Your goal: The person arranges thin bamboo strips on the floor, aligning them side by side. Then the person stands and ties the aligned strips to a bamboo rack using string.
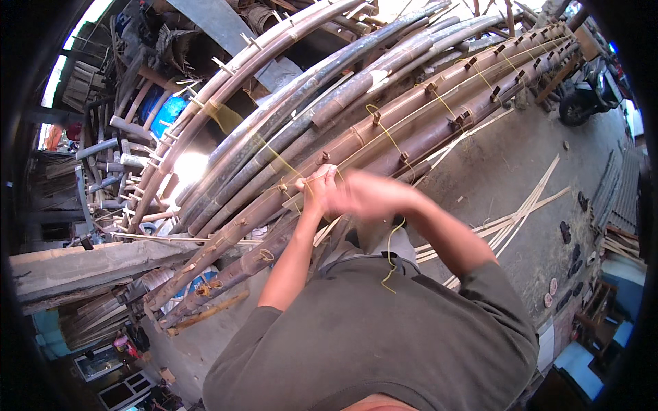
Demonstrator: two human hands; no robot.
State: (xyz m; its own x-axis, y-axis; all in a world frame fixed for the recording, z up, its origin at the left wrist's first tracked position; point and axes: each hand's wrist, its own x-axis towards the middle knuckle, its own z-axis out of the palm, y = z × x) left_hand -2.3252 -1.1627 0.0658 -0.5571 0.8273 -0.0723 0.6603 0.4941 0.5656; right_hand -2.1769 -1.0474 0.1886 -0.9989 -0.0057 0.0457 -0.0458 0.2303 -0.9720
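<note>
Two long brown bamboo poles (394, 113) run side by side from the lower left to the far right, with short pegs standing in them. Lengths of thin yellow cord (389, 134) stretch across the pair. My left hand (317, 192) is closed at the nearer-left part of the poles, and a yellow cord runs into its fingers from the upper left. My right hand (367, 194) is right beside it, blurred by motion, so its fingers cannot be made out. A loose yellow cord end (390, 257) hangs below, against my shirt.
Curved bamboo poles (301, 82) lie stacked beyond. Pale split strips (524, 209) lie on the concrete floor (480, 178) at right. A motorbike (589, 96) stands far right, with footwear (574, 264) nearer. A concrete ledge (103, 264) is at left.
</note>
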